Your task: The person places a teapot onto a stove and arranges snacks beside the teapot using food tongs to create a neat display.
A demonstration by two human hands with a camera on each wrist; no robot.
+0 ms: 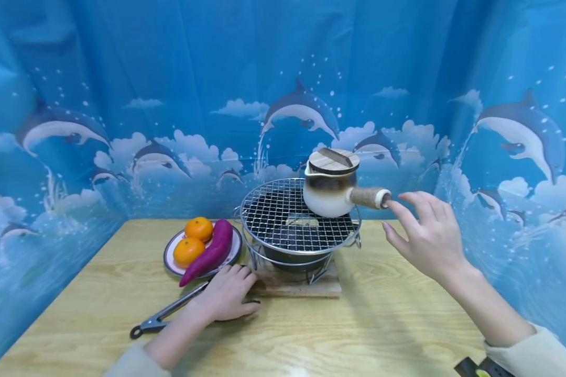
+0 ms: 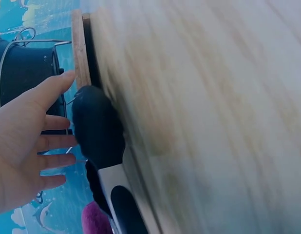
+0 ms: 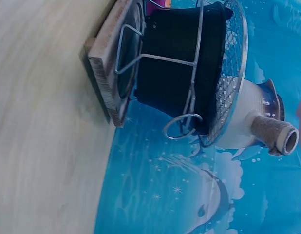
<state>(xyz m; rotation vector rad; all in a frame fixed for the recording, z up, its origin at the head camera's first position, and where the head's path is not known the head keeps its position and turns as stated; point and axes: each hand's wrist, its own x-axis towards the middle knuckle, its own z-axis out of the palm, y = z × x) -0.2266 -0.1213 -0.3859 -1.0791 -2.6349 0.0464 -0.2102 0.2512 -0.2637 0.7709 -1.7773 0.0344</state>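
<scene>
A small brown-and-white teapot (image 1: 329,193) with a wooden lid (image 1: 334,161) sits on the right of a round wire grill rack (image 1: 283,220). Its rope-wrapped handle (image 1: 367,197) points right. My right hand (image 1: 429,235) is beside the handle's end, fingers spread; whether a fingertip touches it I cannot tell. Metal tongs (image 1: 170,309) with black tips (image 2: 99,126) lie on the table in front of the plate. Over those tips hovers my left hand (image 1: 228,293), its fingers extended and apart from them in the left wrist view.
Under the rack stands a black stove pot (image 3: 175,63) in a wire frame on a wooden board (image 1: 297,287). To its left, a plate (image 1: 169,256) holds two oranges (image 1: 188,252) and a purple sweet potato (image 1: 214,248). A blue dolphin curtain (image 1: 193,78) surrounds the table.
</scene>
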